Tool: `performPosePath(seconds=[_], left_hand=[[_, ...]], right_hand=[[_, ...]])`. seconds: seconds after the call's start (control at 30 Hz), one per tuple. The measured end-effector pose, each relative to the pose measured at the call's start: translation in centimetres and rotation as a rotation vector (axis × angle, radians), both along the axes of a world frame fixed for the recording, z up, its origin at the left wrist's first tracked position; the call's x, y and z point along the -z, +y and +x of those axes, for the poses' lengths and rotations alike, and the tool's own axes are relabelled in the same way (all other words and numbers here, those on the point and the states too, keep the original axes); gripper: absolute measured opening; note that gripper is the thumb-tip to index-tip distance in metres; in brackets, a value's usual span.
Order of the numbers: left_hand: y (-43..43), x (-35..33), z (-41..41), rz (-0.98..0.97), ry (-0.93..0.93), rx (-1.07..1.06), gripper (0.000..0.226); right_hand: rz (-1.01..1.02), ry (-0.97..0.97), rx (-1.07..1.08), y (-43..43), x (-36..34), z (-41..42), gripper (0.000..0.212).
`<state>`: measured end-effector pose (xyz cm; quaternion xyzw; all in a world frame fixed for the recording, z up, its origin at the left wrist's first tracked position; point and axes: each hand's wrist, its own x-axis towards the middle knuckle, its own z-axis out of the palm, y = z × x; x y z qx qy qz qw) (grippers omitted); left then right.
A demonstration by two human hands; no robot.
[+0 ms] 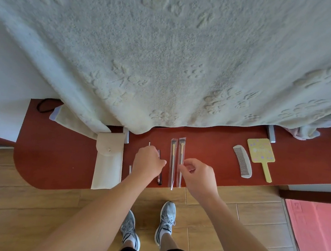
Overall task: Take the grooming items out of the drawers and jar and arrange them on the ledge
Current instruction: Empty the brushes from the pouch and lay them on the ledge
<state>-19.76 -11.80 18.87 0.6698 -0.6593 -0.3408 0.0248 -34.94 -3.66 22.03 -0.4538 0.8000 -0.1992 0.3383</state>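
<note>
Working over the red ledge (pixel 56 155): left hand (pixel 149 161) fingers curl over the dark pencil (pixel 160 178), grip hidden, can't tell. Right hand (pixel 197 179) thumb and forefinger apparently pinch the right brush (pixel 181 146) of 2 sleeved ones lying side by side. Comb (pixel 242 161) and mirror (pixel 261 150) lie well right.

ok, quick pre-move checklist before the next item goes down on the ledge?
1. Sleeved brushes parallel, side by side: ok.
2. Comb and hand mirror flat on ledge, apart: ok.
3. Dark pencil alignment, half hidden under left hand: cannot tell.
4. Right hand grip on the nearer brush: cannot tell.
5. Brush sleeve ends inside the ledge's front edge: not ok, they seem to overhang slightly.
</note>
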Motion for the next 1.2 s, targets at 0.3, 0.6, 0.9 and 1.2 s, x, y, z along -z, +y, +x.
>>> performPosePath(seconds=[0.3,0.6,0.9,1.2], left_hand=[[0.3,0.8,-1.5,0.09,-0.097,-0.022,0.009],[0.5,-1.9,-1.0,0.067,0.036,-0.109,0.009],[1.4,-8.0,2.8,0.09,0.509,-0.33,0.023],[3.7,-11.2,7.1,0.177,0.71,-0.306,0.017]], right_hand=[[-0.005,0.0,0.009,0.8,-0.1,-2.1,0.031],[-0.033,-0.03,0.0,0.7,-0.6,-2.7,0.03],[-0.192,-0.12,-0.005,-2.3,-5.0,-0.1,0.021],[-0.177,-0.377,-0.107,-4.9,-7.9,6.0,0.022]])
